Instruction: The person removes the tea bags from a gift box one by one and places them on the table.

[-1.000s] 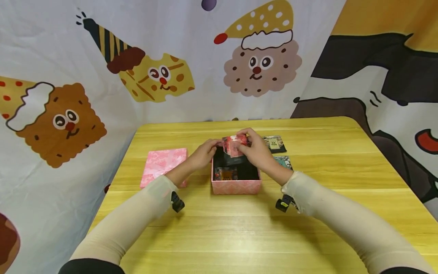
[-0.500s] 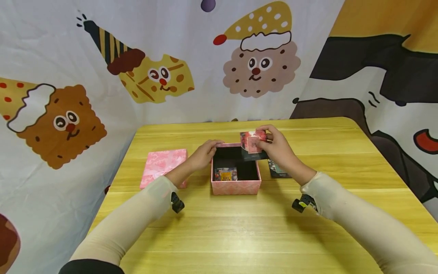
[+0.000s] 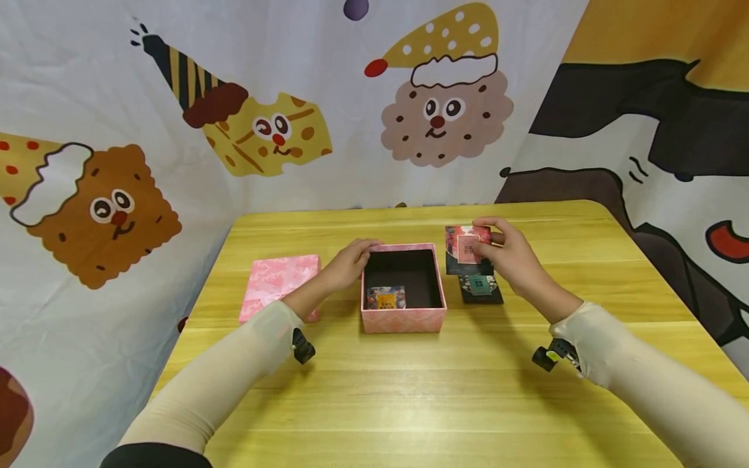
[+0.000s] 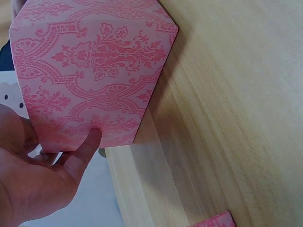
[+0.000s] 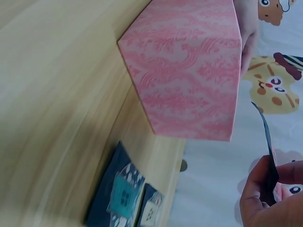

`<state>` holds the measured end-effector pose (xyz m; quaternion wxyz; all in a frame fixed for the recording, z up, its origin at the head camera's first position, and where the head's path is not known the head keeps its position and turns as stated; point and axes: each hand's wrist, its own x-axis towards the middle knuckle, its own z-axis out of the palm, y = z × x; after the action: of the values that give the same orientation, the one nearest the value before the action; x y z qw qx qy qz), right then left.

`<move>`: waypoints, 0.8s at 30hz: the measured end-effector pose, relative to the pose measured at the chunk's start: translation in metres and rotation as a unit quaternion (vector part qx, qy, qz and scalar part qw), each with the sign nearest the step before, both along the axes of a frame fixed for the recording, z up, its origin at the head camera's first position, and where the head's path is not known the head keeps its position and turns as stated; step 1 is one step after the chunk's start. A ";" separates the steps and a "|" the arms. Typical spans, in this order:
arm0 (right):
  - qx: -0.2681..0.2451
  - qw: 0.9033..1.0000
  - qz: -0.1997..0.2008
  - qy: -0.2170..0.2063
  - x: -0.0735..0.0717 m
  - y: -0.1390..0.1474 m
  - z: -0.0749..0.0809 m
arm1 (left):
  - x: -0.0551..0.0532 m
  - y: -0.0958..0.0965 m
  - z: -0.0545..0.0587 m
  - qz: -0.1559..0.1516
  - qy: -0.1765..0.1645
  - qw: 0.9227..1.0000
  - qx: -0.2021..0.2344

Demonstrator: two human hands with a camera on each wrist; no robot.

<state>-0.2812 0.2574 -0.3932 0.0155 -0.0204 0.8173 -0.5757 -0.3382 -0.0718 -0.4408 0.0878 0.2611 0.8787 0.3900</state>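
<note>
A pink patterned box (image 3: pixel 402 320) with a black inside stands uncovered mid-table. My left hand (image 3: pixel 346 263) holds its far left corner; in the left wrist view one digit presses the patterned outer wall (image 4: pixel 94 66) while the others go behind the rim. Right of the box, my right hand (image 3: pixel 515 257) pinches a flat red-and-black packet (image 3: pixel 458 266) by its right edge, above the table. Below it a dark packet with a teal label (image 3: pixel 480 288) lies on the table. A packet with an orange label (image 3: pixel 386 298) rests inside the box at the near left.
A pink lid (image 3: pixel 279 279) lies left of the box, partly behind the left forearm. The right wrist view shows a packet with a cream label (image 5: pixel 150 213) beside the teal one; the held packet covers it in the head view. A cartoon-printed cloth (image 3: pixel 351 175) hangs behind the table.
My right hand has carried the red-and-black packet from above the box to the right, over the packets on the table. The left hand stays at the box corner.
</note>
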 end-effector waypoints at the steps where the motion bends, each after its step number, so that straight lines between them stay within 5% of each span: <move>1: 0.000 1.000 -0.001 0.000 0.001 0.003 -0.001 | 0.000 0.000 0.000 0.001 -0.002 1.000 0.001; 24: 0.043 0.997 -0.004 -0.058 0.025 0.045 -0.036 | -0.001 0.000 -0.001 -0.001 -0.003 1.000 -0.004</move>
<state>-0.2566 0.3022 -0.4295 0.0618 0.0167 0.8391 -0.5402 -0.3389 -0.0723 -0.4423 0.0920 0.2599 0.8798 0.3871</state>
